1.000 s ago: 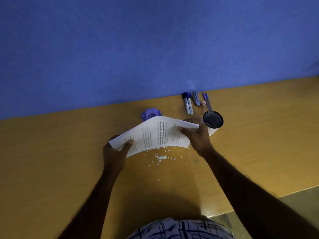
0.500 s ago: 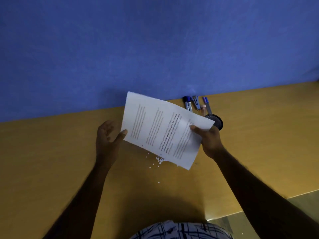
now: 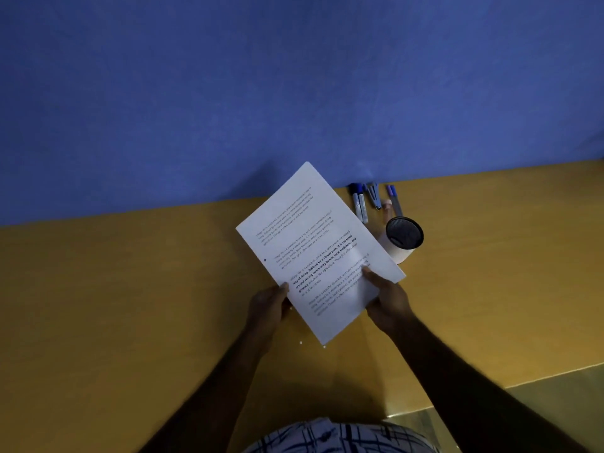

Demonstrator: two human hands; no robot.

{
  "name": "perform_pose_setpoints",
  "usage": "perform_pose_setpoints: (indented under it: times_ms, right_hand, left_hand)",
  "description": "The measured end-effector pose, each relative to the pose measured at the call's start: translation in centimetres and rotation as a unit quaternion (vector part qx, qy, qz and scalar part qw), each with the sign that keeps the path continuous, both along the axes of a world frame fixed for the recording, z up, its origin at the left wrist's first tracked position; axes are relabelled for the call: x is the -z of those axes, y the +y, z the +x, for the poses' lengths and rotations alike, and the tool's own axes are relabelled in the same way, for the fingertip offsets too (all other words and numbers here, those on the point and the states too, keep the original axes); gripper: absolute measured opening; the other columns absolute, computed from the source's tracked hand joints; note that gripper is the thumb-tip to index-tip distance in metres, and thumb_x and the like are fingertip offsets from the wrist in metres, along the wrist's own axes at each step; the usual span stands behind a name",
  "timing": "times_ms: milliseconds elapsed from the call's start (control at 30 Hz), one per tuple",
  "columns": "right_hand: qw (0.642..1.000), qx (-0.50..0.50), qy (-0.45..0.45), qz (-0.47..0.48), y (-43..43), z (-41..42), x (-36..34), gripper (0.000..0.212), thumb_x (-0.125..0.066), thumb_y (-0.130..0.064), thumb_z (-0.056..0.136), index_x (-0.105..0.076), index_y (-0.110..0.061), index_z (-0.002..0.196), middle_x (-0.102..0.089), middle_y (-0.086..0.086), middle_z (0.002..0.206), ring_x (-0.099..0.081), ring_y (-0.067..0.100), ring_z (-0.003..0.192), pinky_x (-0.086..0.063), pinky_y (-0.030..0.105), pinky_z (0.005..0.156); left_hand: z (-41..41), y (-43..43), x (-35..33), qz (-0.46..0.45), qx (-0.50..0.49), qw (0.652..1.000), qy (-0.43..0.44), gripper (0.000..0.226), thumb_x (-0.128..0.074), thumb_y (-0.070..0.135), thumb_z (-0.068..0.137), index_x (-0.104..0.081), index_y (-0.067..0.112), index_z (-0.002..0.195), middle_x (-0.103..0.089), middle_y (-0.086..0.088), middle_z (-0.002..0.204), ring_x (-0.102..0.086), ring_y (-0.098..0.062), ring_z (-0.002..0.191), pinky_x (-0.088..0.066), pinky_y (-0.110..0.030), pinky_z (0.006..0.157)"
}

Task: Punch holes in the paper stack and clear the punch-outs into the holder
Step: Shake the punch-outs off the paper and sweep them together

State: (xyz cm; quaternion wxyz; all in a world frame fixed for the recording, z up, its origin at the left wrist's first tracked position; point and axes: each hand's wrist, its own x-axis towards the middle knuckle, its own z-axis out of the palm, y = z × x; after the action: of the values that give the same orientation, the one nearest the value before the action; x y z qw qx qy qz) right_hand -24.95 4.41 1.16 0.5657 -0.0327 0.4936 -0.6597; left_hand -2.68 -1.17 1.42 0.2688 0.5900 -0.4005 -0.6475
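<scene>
A white printed paper stack (image 3: 313, 253) is held up above the wooden desk (image 3: 130, 305), tilted with its long side running up and left. One punched hole shows near its left edge. My left hand (image 3: 268, 304) grips the stack's lower left edge. My right hand (image 3: 387, 297) pinches the lower right side, thumb on the printed face. A few white punch-outs (image 3: 300, 342) lie on the desk under the stack; most are hidden by the paper. The black mesh holder (image 3: 404, 233) stands just right of the stack. The hole punch is hidden behind the paper.
Blue-capped markers (image 3: 359, 204), a clip and pens (image 3: 394, 199) lie against the blue wall (image 3: 294, 93) behind the holder. A pale paper cup (image 3: 400, 255) lies under the holder. The desk's front edge and floor show at the lower right.
The stack went from bent low over the punch-outs to lifted and turned upright. My left hand let go for a moment and now grips its lower left edge again.
</scene>
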Motion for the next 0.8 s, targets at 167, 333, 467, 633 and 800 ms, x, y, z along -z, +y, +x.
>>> perform_pose_setpoints:
  times_ms: [167,333,467,633,800]
  right_hand:
    - [0.999,0.002,-0.048,0.009,0.5,0.7,0.3,0.054,-0.066,-0.004,0.086,-0.048,-0.004,0.137,-0.058,0.019,0.134,-0.054,0.039,0.124,-0.047,0.058,0.099]
    - [0.998,-0.049,-0.028,0.025,1.6,1.2,0.5,0.045,-0.064,0.0,0.086,-0.055,-0.003,0.13,-0.065,0.013,0.128,-0.06,0.035,0.118,-0.048,0.051,0.1]
    - [0.993,-0.113,0.006,0.018,2.1,1.2,0.1,0.043,-0.059,-0.011,0.091,-0.053,-0.001,0.132,-0.064,0.014,0.129,-0.059,0.035,0.119,-0.051,0.046,0.099]
    - [0.967,-0.219,0.118,0.057,1.1,2.0,-0.8,0.036,-0.048,-0.029,0.098,-0.067,-0.005,0.118,-0.069,0.015,0.116,-0.065,0.033,0.105,-0.052,0.045,0.088]
    - [0.923,-0.282,0.249,0.078,-2.0,6.4,0.3,0.024,-0.058,-0.017,0.095,-0.066,0.003,0.107,-0.07,0.02,0.11,-0.068,0.035,0.099,-0.054,0.052,0.086]
  left_hand:
    - [0.2,-0.5,0.3,-0.035,-0.008,0.998,-0.044,0.019,-0.063,0.021,0.091,-0.072,0.006,0.093,-0.074,-0.01,0.089,-0.07,-0.022,0.078,-0.057,-0.03,0.065]
    - [1.9,-1.3,0.5,-0.115,0.003,0.986,-0.12,0.018,-0.067,0.025,0.087,-0.074,0.009,0.089,-0.074,-0.002,0.082,-0.071,-0.022,0.08,-0.059,-0.043,0.075]
    - [4.0,-1.7,-0.2,-0.142,0.006,0.982,-0.124,0.014,-0.065,0.021,0.089,-0.074,0.01,0.09,-0.074,-0.002,0.082,-0.07,-0.017,0.074,-0.057,-0.037,0.068]
    - [8.4,-2.1,-0.9,-0.153,0.043,0.98,-0.121,0.011,-0.064,0.019,0.09,-0.074,0.015,0.092,-0.075,-0.001,0.084,-0.071,-0.024,0.08,-0.059,-0.039,0.074]
    - [12.8,-2.1,-0.9,-0.153,0.037,0.975,-0.158,0.011,-0.064,0.017,0.09,-0.071,0.025,0.086,-0.073,0.004,0.088,-0.069,-0.02,0.084,-0.057,-0.04,0.078]
